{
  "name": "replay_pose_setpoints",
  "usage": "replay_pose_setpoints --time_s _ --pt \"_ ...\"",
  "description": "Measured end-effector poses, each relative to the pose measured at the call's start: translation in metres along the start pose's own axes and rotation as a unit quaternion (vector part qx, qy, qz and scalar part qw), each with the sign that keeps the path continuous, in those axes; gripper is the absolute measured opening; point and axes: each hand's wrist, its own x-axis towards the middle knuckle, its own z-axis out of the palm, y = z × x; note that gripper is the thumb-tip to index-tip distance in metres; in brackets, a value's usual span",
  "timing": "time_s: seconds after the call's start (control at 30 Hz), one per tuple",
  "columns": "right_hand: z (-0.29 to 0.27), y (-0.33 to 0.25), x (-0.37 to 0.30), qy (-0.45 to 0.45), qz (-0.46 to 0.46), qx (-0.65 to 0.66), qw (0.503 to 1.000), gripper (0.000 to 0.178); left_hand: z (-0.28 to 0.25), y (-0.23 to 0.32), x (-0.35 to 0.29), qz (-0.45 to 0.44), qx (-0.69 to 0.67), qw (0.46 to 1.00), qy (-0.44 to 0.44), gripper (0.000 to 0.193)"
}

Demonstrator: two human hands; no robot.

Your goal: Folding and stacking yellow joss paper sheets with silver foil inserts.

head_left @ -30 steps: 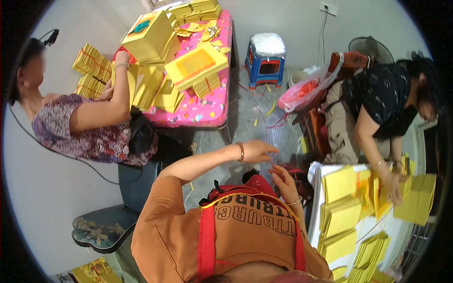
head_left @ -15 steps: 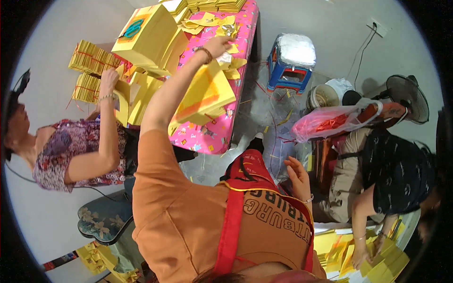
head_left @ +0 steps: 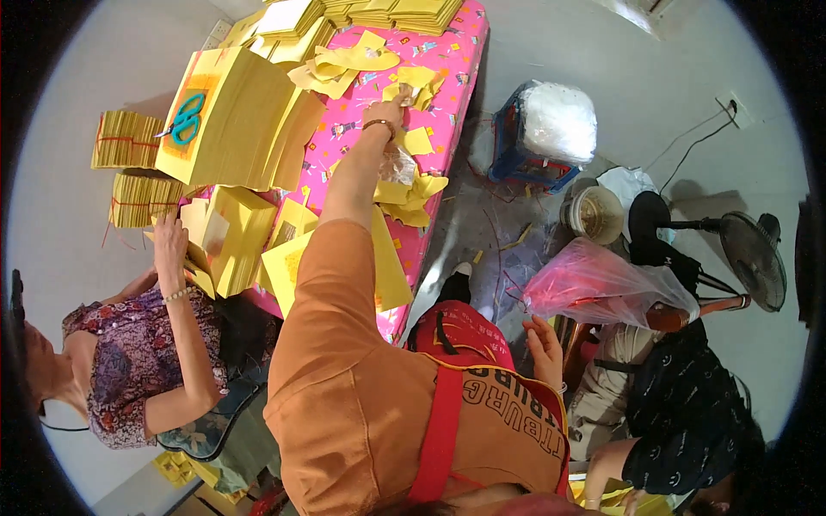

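Clearly, dark lettering (head_left: pixel 490 391) crosses your orange shirt (head_left: pixel 331 413) and pale print marks your red apron (head_left: pixel 460 331), at the near side of the pink table (head_left: pixel 460 60). On that table, your left hand (head_left: pixel 387 113) touches crumpled yellow paper (head_left: pixel 423 84), fingers bent; whether they grip, I cannot tell. Your right hand (head_left: pixel 544 348), loosely half-open and empty, hangs right of the table.
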Motion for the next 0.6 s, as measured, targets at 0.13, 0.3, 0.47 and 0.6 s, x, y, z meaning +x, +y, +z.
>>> replay_pose_setpoints --time_s 0.13,0.3,0.47,0.6 --pt "0.007 -0.018 0.029 -0.056 -0.003 -0.023 0.998 0.034 -0.017 -0.06 0.003 -0.063 0.032 0.998 -0.001 0.03" --pt "0.026 -0.052 0.074 -0.129 -0.054 -0.063 0.988 0.033 -0.087 -0.072 -0.044 -0.094 -0.042 0.972 0.212 0.029" --pt "0.079 -0.109 0.113 -0.25 -0.125 -0.058 0.958 0.032 -0.116 -0.082 -0.085 -0.045 -0.602 0.784 0.142 0.019" --pt "0.131 -0.136 0.139 -0.205 -0.161 0.046 0.964 0.034 -0.152 0.011 -0.143 0.048 -0.832 0.552 -0.034 0.025"
